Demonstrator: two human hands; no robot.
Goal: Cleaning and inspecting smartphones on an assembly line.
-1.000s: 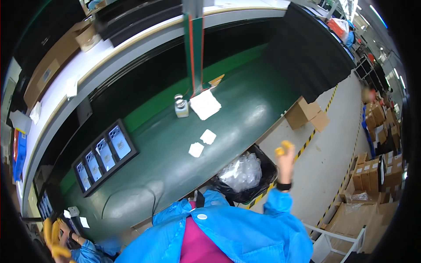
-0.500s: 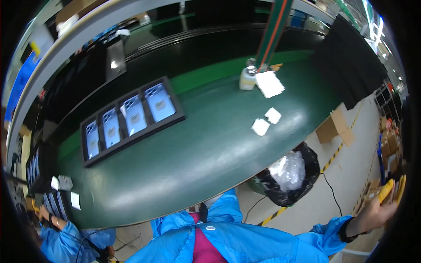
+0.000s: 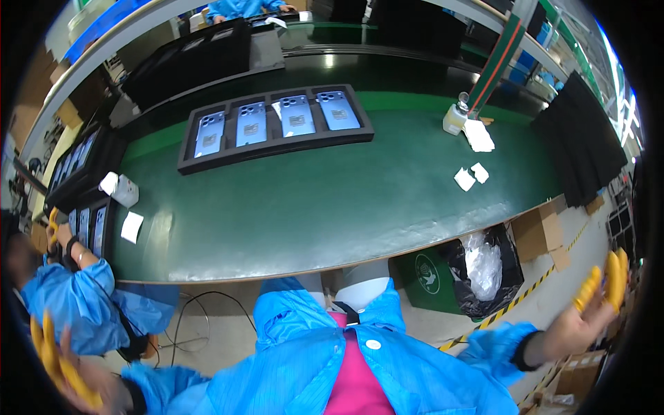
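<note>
My left hand (image 3: 72, 370) is out at the lower left with yellow-covered fingers spread, holding nothing. On the far right, my right hand (image 3: 588, 315) is raised beside the table with its yellow-tipped fingers apart, also holding nothing. Neither touches the green table (image 3: 290, 214). On its far side lies a black foam tray (image 3: 277, 147) with several blue smartphones (image 3: 296, 116) set in a row, camera ends away from me.
A clear bottle (image 3: 455, 119) and white wipes (image 3: 478, 135) stand far right; crumpled wipes (image 3: 465, 179) lie nearer. A lined bin (image 3: 485, 273) and cardboard box (image 3: 538, 232) are beyond the right edge. A co-worker's hand (image 3: 63, 235) is at phone trays (image 3: 90, 225) on the left.
My view has turned, so the tray and table now sit straighter. My left hand has come into view at the lower left. The right hand stays out to the right, fingers more visible.
</note>
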